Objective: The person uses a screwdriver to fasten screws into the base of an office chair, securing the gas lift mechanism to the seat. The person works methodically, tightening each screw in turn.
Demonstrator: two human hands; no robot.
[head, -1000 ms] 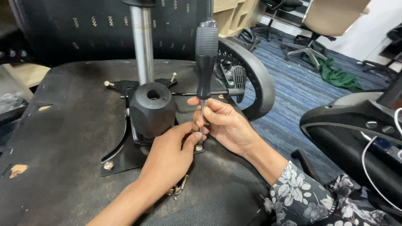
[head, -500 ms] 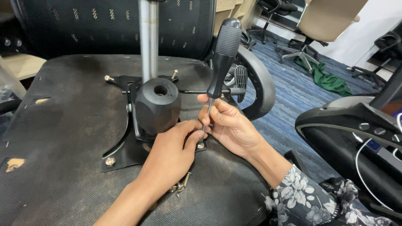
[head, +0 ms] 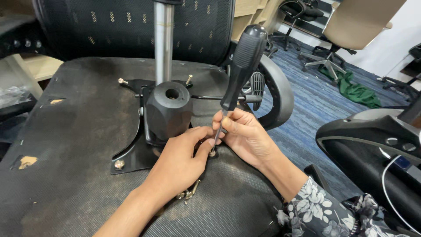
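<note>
An office chair lies upside down, its dusty black seat underside [head: 74,127] facing up. A black metal mechanism plate [head: 131,156] with a black hub [head: 169,112] and a chrome gas cylinder [head: 163,41] is bolted on it. My right hand [head: 245,134] pinches the metal shaft of a screwdriver with a black ribbed handle [head: 243,61], which tilts to the right. Its tip sits on a bolt [head: 212,153] at the plate's near right corner. My left hand [head: 180,164] rests beside that bolt, fingertips touching the shaft near the tip.
A bolt [head: 118,164] sits at the plate's near left corner and two stand raised at the far corners. Loose bolts [head: 189,192] lie under my left wrist. A curved armrest [head: 278,92] is at right. Another chair part [head: 377,145], green cloth [head: 357,92] and blue carpet lie beyond.
The screwdriver handle has tilted from nearly upright over to the right. Both hands have stayed at the bolt, and the view has moved slightly closer.
</note>
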